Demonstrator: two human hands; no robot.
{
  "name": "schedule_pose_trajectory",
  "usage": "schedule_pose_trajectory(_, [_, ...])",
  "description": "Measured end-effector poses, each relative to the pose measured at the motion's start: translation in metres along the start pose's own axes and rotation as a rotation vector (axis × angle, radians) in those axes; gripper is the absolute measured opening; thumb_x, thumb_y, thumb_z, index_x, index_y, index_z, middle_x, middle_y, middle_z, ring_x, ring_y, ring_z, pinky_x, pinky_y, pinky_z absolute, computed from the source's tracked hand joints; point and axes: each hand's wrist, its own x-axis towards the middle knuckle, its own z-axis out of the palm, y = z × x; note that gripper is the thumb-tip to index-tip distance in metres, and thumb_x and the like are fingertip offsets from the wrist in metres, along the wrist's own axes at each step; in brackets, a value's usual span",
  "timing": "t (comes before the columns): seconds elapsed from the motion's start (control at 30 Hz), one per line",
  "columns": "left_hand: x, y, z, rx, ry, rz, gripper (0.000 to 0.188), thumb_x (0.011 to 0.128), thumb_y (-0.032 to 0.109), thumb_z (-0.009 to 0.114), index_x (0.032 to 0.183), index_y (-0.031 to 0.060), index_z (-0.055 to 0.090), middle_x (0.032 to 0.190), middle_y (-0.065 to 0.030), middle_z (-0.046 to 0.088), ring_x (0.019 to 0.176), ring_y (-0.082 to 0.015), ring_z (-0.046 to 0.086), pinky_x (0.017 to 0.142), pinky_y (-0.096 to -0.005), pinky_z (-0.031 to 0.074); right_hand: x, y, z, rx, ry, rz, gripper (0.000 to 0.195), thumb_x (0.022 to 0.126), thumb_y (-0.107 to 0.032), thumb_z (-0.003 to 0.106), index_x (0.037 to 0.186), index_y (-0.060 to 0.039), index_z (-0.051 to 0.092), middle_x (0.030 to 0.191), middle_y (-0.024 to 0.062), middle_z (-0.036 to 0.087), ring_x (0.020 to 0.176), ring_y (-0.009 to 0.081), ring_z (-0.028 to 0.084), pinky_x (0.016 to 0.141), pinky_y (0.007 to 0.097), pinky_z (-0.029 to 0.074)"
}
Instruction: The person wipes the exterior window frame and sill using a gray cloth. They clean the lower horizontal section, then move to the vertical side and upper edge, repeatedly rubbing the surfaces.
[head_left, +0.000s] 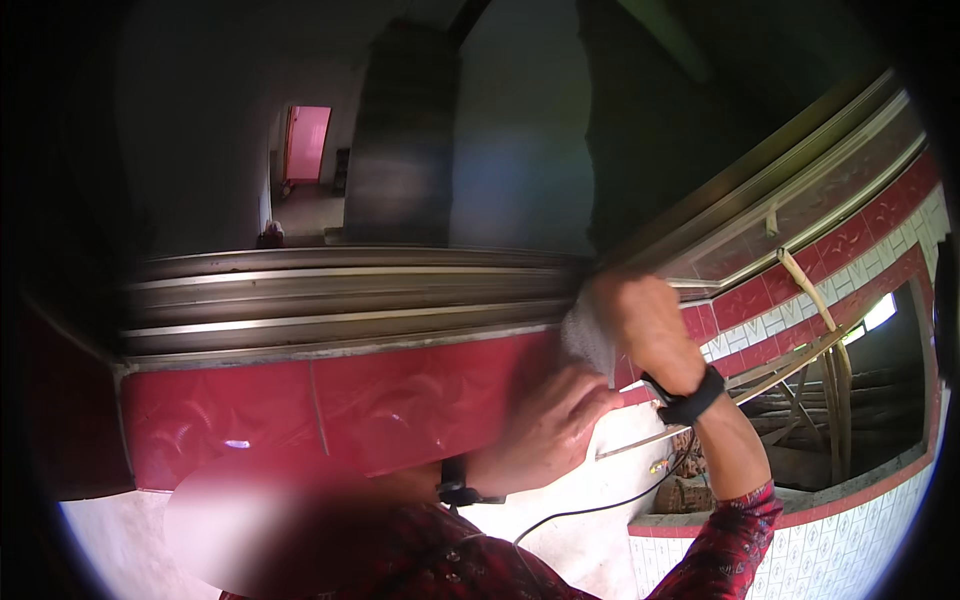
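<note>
My left hand (551, 424) is low over the red tiled sill (405, 397), its fingers curled at the lower end of a pale grey textured piece (587, 341), perhaps mesh or cloth. Above and to the right, my right hand (649, 322) is blurred by motion, and its fingers close around the upper part of that piece. Both hands are at the right end of the aluminium window track (360, 315), where the frame turns a corner. The fingertips of the right hand are hidden or too blurred to make out. Dark bands circle both wrists.
Beyond the tracks is a dark room with a pink door (307, 142). More window frame (810, 195) runs off to the right. A forked wooden pole (806, 285) stands by a tiled opening. A black cable (577, 511) hangs below my hands.
</note>
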Motion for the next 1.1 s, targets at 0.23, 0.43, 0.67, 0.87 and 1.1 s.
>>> schedule_pose_trajectory(0.23, [-0.01,-0.001,0.001,0.491,-0.199,0.018,0.028,0.082,0.008,0.063,0.11,0.0047,0.065,0.113,-0.0116,0.055,0.104,-0.0296,0.055,0.085,-0.0397,0.051,0.044,0.003,-0.007,-0.006,-0.408,0.003,0.014,0.073,-0.003,0.061,0.082,0.0005,0.071,0.082,0.0241,0.069,0.077,0.0386,0.069,0.07,0.0433,0.055])
schedule_pose_trajectory(0.43, [-0.012,-0.003,-0.004,0.516,-0.272,0.021,0.027,0.08,0.01,0.06,0.106,0.0054,0.066,0.107,-0.0096,0.055,0.1,-0.0271,0.055,0.084,-0.0393,0.051,0.043,-0.023,-0.015,0.797,-0.375,0.274,0.011,0.087,-0.005,0.061,0.09,0.0031,0.068,0.078,0.0088,0.069,0.078,0.0111,0.061,0.073,0.0304,0.05])
schedule_pose_trajectory(0.67, [-0.014,-0.001,-0.009,0.341,-0.241,0.062,0.023,0.078,0.004,0.062,0.1,0.0059,0.065,0.103,-0.0086,0.057,0.098,-0.0272,0.057,0.084,-0.0378,0.051,0.032,-0.009,-0.002,-0.008,-0.354,0.133,0.016,0.078,-0.003,0.059,0.088,-0.0014,0.071,0.089,0.024,0.07,0.09,0.0405,0.069,0.079,0.0459,0.056])
schedule_pose_trajectory(0.87, [-0.008,0.003,-0.016,0.047,-0.053,0.187,0.02,0.073,-0.005,0.064,0.091,0.004,0.066,0.103,-0.0091,0.06,0.105,-0.0289,0.06,0.085,-0.0387,0.052,0.007,-0.029,-0.004,0.627,0.031,0.202,0.016,0.075,0.007,0.061,0.088,-0.001,0.067,0.078,0.0239,0.068,0.078,0.0411,0.069,0.065,0.0451,0.054])
schedule_pose_trajectory(1.1, [-0.001,0.004,-0.016,0.005,-0.005,0.062,0.026,0.068,-0.013,0.064,0.089,0.0027,0.066,0.101,-0.0097,0.061,0.103,-0.0305,0.062,0.082,-0.0391,0.053,0.003,-0.01,0.017,0.063,-0.008,0.239,0.008,0.079,-0.001,0.059,0.087,-0.0013,0.062,0.074,0.0271,0.065,0.074,0.0477,0.066,0.066,0.0549,0.054])
